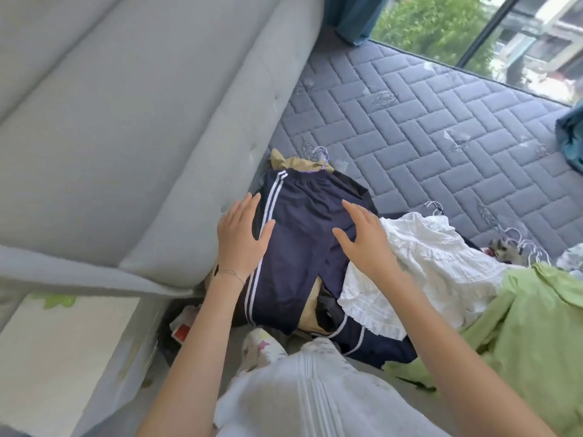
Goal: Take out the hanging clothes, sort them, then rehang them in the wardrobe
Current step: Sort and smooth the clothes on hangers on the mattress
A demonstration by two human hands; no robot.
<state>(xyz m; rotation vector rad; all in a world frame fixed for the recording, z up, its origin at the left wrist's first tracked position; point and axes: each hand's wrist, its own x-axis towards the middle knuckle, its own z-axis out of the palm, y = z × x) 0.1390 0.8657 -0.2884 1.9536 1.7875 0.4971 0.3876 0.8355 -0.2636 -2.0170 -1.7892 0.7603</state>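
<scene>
Navy trousers with white side stripes [299,247] lie on top of a clothes pile on the bare grey mattress [426,127], on a purple hanger [320,159]. A tan garment [285,162] shows beneath them. My left hand [241,238] hovers flat with straight fingers over the trousers' left edge by the stripes. My right hand [362,241] is spread flat over their right side, next to a white ruffled skirt [419,263]. A green shirt [520,326] lies at the right. Neither hand holds anything.
A grey padded headboard [142,137] rises to the left of the pile. Several wire hangers [530,247] lie on the mattress at right. A window [473,33] with teal curtains [350,17] runs along the far side. A white bedside surface [63,348] sits at lower left.
</scene>
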